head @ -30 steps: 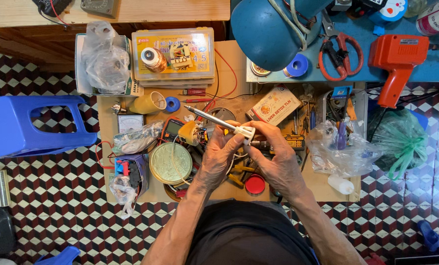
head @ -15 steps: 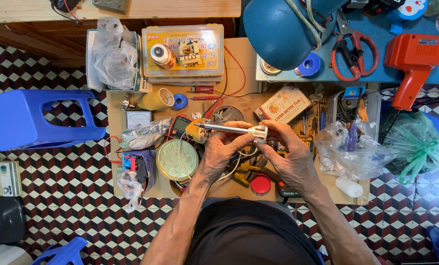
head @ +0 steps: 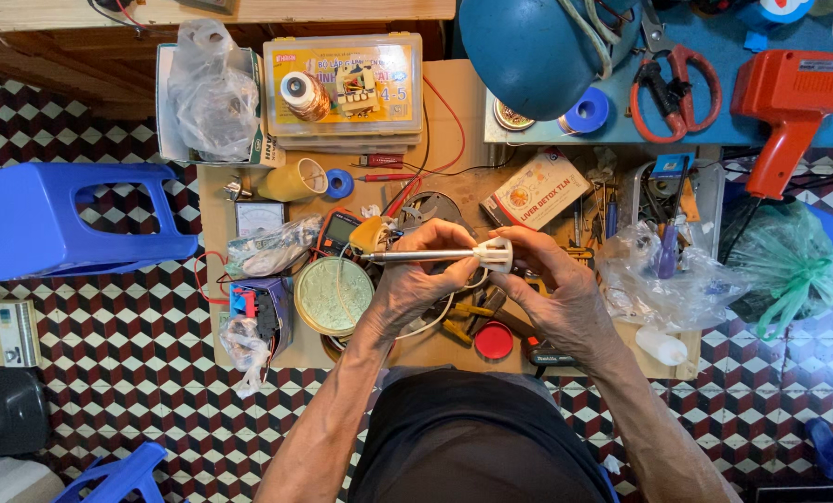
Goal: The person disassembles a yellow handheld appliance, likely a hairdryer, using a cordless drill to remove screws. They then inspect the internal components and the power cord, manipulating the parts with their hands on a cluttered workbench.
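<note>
Both hands [head: 491, 279] hold a soldering iron [head: 444, 253] level above the workbench [head: 454, 140].

A flat yellow-labelled case [head: 347, 88] is lying at the surface's [head: 449, 116] far edge. A cream and red box [head: 538, 189] is sitting tilted right of centre. A clear bag [head: 213, 88] is filling a carton [head: 170, 102] at the far left. A multimeter [head: 339, 228], its screen hidden, is lying mid-surface.
</note>
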Demonstrator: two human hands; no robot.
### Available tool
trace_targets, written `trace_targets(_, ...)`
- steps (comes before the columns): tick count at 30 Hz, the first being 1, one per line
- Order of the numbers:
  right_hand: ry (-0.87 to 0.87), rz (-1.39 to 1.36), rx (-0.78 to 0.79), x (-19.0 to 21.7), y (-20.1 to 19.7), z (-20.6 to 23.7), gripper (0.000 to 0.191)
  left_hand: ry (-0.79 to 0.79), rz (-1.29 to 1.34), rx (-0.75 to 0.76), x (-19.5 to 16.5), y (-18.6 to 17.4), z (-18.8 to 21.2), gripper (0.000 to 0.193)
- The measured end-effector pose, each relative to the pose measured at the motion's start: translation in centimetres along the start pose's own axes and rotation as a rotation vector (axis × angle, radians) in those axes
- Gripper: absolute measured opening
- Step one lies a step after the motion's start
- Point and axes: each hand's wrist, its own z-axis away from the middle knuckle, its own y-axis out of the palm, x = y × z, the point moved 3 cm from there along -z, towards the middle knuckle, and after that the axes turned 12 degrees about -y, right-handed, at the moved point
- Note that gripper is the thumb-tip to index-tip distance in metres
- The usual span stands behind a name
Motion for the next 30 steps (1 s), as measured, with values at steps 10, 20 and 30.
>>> trace_targets(10,-0.104,0.178,-0.018,1.1,0.1,0.2,0.052,-0.071,0.227,0.059,0.9,0.4,0.3,0.024)
trace_targets(20,-0.203,0.277,-0.039,1.0,0.1,0.2,0.054,-0.058,0.308,0.057,2.8,0.6,0.0,0.022)
trace_targets(30,-0.117,0.259,-0.057,0.4,0.0,0.4,0.053,-0.117,0.56,0.071,2.2,1.7,0.6,0.027)
